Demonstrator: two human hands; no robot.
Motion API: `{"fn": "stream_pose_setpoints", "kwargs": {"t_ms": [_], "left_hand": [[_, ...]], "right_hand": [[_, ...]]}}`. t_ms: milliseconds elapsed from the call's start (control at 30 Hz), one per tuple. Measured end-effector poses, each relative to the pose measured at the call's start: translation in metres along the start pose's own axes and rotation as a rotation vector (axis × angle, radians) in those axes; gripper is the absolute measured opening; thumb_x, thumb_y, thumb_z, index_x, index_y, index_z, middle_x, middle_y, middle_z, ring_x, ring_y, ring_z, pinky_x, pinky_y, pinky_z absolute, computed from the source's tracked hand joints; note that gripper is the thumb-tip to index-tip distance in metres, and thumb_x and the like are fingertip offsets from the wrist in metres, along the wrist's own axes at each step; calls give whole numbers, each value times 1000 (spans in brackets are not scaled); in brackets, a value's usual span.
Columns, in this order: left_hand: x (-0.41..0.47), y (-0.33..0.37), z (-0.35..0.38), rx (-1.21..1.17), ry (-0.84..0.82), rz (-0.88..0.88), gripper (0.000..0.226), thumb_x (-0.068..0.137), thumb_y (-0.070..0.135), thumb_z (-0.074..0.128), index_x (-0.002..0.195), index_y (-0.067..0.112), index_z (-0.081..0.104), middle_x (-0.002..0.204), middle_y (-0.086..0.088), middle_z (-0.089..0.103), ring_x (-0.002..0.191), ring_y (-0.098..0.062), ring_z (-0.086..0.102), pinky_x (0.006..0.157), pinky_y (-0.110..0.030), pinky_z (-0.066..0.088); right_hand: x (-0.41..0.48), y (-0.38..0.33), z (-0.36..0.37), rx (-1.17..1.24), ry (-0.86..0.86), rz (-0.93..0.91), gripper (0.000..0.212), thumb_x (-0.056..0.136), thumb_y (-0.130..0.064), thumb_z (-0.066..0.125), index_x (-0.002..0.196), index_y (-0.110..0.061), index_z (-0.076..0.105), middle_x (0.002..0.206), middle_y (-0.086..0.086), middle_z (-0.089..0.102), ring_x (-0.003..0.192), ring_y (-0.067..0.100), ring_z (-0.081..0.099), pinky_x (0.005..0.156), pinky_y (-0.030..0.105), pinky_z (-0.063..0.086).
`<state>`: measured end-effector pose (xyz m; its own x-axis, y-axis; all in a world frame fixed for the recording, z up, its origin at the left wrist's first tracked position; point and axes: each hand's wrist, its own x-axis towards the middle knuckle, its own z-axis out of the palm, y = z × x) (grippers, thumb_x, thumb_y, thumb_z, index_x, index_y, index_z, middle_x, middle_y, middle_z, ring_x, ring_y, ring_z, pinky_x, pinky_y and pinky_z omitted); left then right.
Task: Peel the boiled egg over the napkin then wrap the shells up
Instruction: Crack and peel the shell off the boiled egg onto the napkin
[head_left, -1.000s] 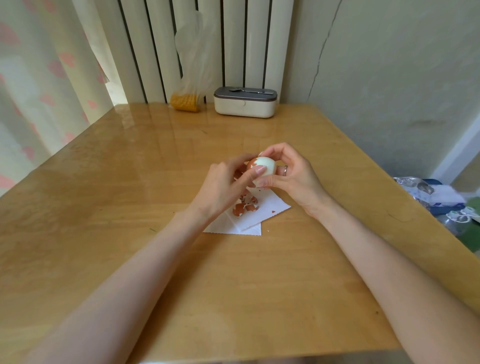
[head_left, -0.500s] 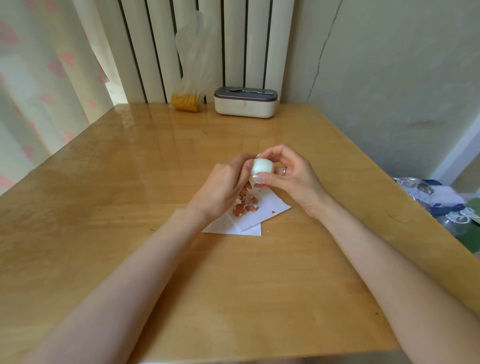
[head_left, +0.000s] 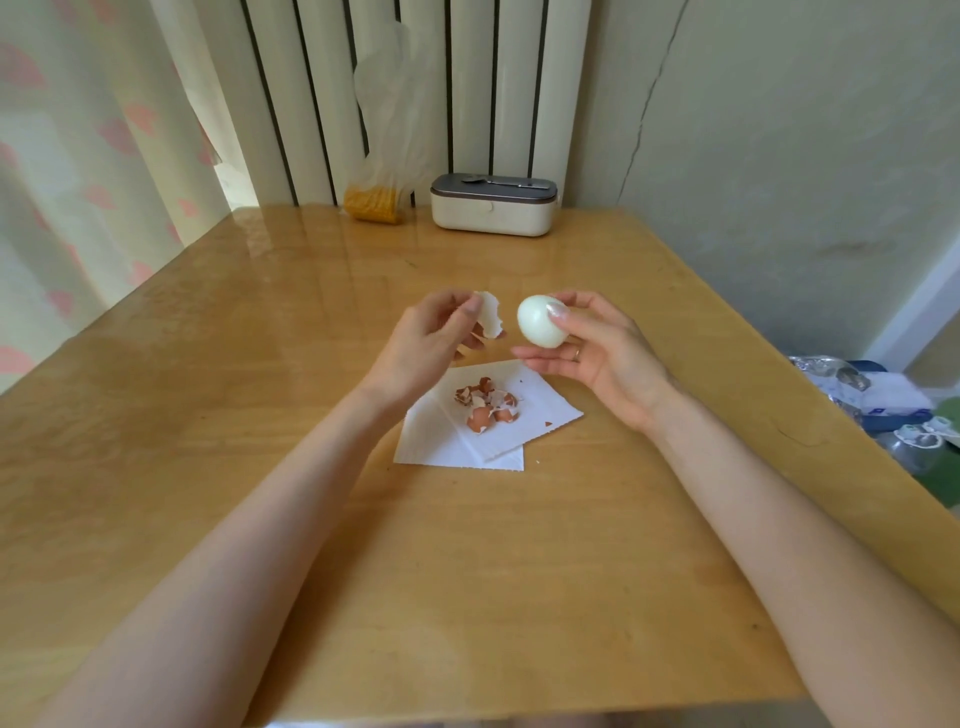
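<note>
1 smooth, white, bare egg (head_left: 541, 320) gripped by right hand (head_left: 605, 356); left hand (head_left: 426, 345) pinches shell piece (head_left: 489, 319).

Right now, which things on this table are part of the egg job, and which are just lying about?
Part of the job:
- peeled egg, in the right hand
- shell piece, in the left hand
- shell bits
- napkin

Lying about:
- white lidded box
- plastic bag
- clutter off the table's right edge

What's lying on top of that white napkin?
A small pile of brown shell pieces sits on the napkin, plus a stray chip. The left hand hides its far-left corner.
</note>
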<state>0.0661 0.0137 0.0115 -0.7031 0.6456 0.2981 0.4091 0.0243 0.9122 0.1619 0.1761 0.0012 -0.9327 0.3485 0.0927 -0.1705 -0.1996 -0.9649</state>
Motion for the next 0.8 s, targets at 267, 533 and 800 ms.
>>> {"fn": "stream_pose_setpoints", "kwargs": {"t_ms": [267, 533, 800], "left_hand": [[-1, -18, 1, 291, -186, 37, 27, 77, 27, 72, 98, 18, 56, 92, 10, 62, 90, -4, 59, 82, -20, 45], [-5, -19, 3, 463, -270, -22, 18, 81, 31, 69, 90, 17, 62, 65, 8, 69, 83, -14, 62, 82, -3, 31], [-1, -23, 5, 471, -171, 99, 16, 84, 28, 65, 98, 20, 62, 111, 4, 66, 113, -14, 47, 91, -24, 35]], "right_hand": [[-1, -2, -3, 147, 33, 226, 25, 91, -30, 53, 102, -8, 59, 90, 22, 70, 69, 19, 55, 67, 27, 45], [-2, -4, -1, 244, -19, 265, 27, 91, -27, 52, 104, -4, 57, 97, 24, 65, 68, 22, 62, 61, 27, 51], [-3, -5, 2, 239, -52, 240, 30, 87, -24, 56, 110, -4, 53, 97, 18, 66, 73, 28, 69, 60, 29, 56]]}}
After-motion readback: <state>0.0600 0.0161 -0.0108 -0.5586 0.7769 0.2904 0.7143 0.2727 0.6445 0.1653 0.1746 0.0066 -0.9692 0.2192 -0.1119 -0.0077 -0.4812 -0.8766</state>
